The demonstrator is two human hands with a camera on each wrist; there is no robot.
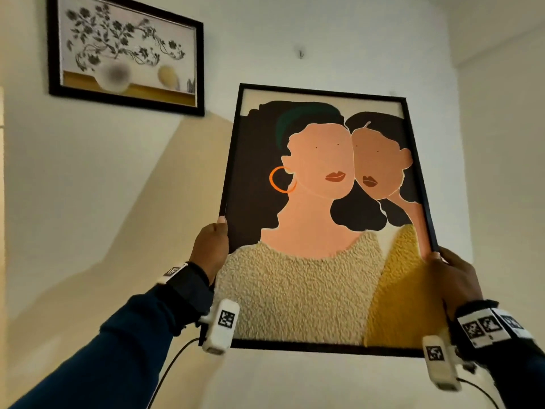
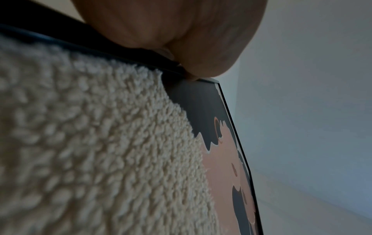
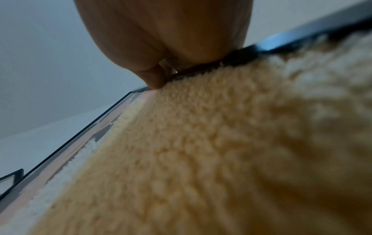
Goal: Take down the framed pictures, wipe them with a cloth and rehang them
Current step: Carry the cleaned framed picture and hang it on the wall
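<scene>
I hold a black-framed portrait picture [image 1: 321, 219] of two women up in front of the wall, its top tilted away. My left hand [image 1: 211, 246] grips its left edge, thumb on the front. My right hand [image 1: 451, 276] grips the right edge lower down. In the left wrist view the left hand [image 2: 181, 44] curls round the frame [image 2: 84, 46] above the cream textured part. The right wrist view shows the right hand [image 3: 161, 47] clamped on the frame [image 3: 302, 33] over the yellow textured part. A bare hook [image 1: 301, 53] sticks out of the wall above the picture.
A second black-framed picture [image 1: 126, 54] of flowers in a vase hangs on the wall at upper left. A wall corner [image 1: 452, 84] runs down on the right. No cloth is in view.
</scene>
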